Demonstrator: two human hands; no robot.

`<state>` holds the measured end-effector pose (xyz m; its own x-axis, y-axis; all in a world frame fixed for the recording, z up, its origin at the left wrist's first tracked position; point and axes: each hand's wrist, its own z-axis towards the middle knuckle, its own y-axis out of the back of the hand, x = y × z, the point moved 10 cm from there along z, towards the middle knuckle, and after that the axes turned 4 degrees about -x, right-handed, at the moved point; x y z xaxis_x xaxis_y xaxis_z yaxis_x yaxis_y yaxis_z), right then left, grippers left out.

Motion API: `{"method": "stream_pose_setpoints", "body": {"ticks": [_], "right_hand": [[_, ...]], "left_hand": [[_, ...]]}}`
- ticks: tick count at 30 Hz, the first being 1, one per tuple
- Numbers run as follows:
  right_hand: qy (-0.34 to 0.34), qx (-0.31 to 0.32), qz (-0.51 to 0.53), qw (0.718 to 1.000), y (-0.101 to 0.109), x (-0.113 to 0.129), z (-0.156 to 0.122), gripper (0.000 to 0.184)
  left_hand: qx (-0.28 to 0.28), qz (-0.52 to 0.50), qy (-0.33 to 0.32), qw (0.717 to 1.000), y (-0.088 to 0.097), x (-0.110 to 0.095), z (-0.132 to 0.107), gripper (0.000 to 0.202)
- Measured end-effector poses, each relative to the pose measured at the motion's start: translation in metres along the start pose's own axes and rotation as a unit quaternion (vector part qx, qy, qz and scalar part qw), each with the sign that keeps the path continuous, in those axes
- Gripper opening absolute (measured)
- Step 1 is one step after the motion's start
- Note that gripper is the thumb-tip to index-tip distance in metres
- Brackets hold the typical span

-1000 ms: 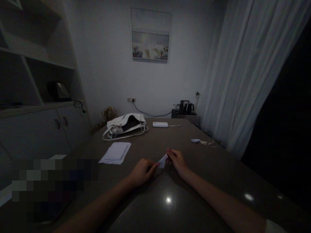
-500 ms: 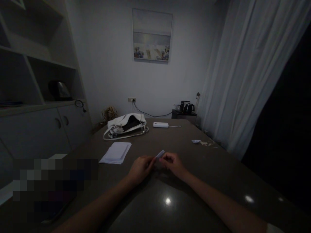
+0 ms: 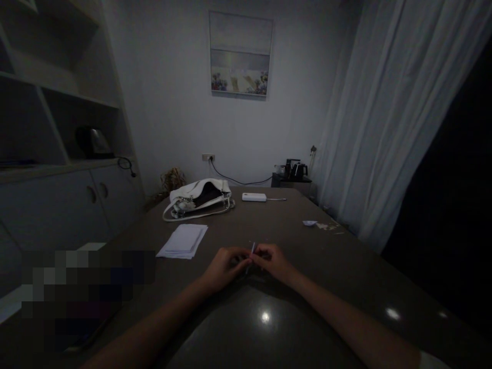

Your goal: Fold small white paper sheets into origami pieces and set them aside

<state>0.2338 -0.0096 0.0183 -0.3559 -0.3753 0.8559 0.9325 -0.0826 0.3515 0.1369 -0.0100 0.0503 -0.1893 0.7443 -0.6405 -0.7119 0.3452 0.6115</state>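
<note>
Between my fingertips, just above the dark table, is a small folded piece of white paper, seen nearly edge-on. My left hand pinches it from the left, thumb and fingers pressed together. From the other side my right hand pinches it too, and the fingertips of both hands meet. Most of the paper is hidden by the fingers, so its folds cannot be made out. To the left of my hands lies a stack of white paper sheets.
A white handbag lies behind the paper stack. Farther back is a white power bank with a short cable. On the right sits a small folded paper piece beside pale scraps. A pixelated patch covers the table's left front.
The paper has turned from a slant to nearly upright and edge-on. My right hand has come in to the left, and its fingertips now meet those of my left hand.
</note>
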Motion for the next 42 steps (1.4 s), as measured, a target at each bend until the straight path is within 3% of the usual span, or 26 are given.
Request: {"method": "stream_pose_setpoints", "body": {"ticks": [18,35,42], "right_hand": [[0.005,0.017,0.025,1.000,-0.002,0.003,-0.002,0.031],[0.008,0.017,0.024,1.000,-0.002,0.002,-0.003,0.029],[-0.001,0.015,0.033,0.999,-0.002,0.002,-0.002,0.030]], "left_hand": [[0.015,-0.144,0.078,0.986,-0.008,0.027,0.000,0.032],[-0.008,-0.133,0.080,0.988,-0.004,0.029,0.003,0.032],[-0.017,-0.070,0.046,0.996,-0.001,0.016,0.002,0.028]]}}
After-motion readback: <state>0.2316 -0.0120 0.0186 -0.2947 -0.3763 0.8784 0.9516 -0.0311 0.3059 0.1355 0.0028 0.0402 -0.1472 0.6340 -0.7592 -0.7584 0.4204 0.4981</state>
